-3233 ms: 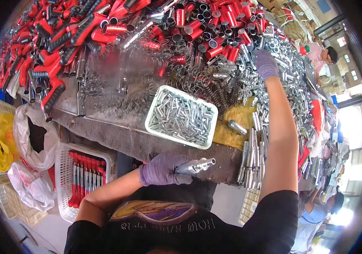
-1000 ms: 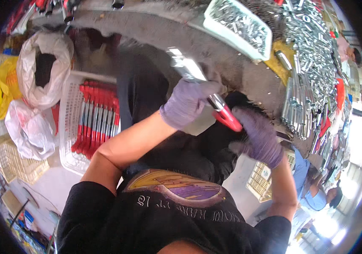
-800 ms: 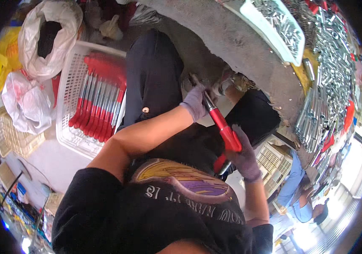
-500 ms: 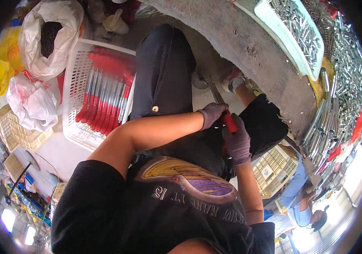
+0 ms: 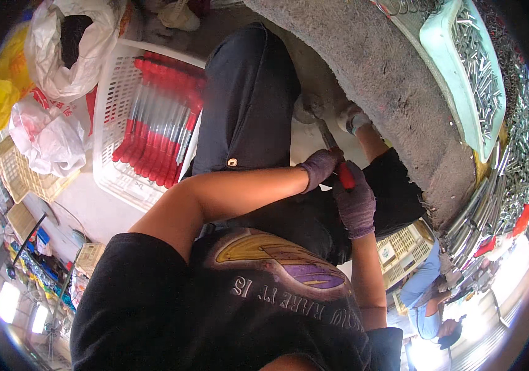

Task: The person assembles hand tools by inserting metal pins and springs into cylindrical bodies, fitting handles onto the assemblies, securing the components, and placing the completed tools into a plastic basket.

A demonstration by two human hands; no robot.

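Note:
A long tool with a metal shaft [image 5: 325,131] and a red grip [image 5: 346,176] slants away from me between my knees. My left hand [image 5: 320,168], in a purple-grey glove, is closed around the tool where shaft meets grip. Just nearer, my gloved right hand [image 5: 355,207] wraps the red grip. The shaft's far end reaches down toward a round metal piece [image 5: 306,108] near the floor; whether they touch I cannot tell. To my left, a white plastic basket [image 5: 105,133] holds several similar red-and-metal tools [image 5: 153,133] laid side by side.
A carpet-like covered bench edge [image 5: 382,68] curves along the right. On it lie a pale green tray [image 5: 440,49] of metal pins and heaps of metal rods [image 5: 477,210]. White sacks [image 5: 69,55] stand at far left. A person in blue [image 5: 428,321] sits at lower right.
My view has shifted a little, so the bench and tray lie further right. Both hands have stayed on the tool, drawing slightly closer together around the red grip.

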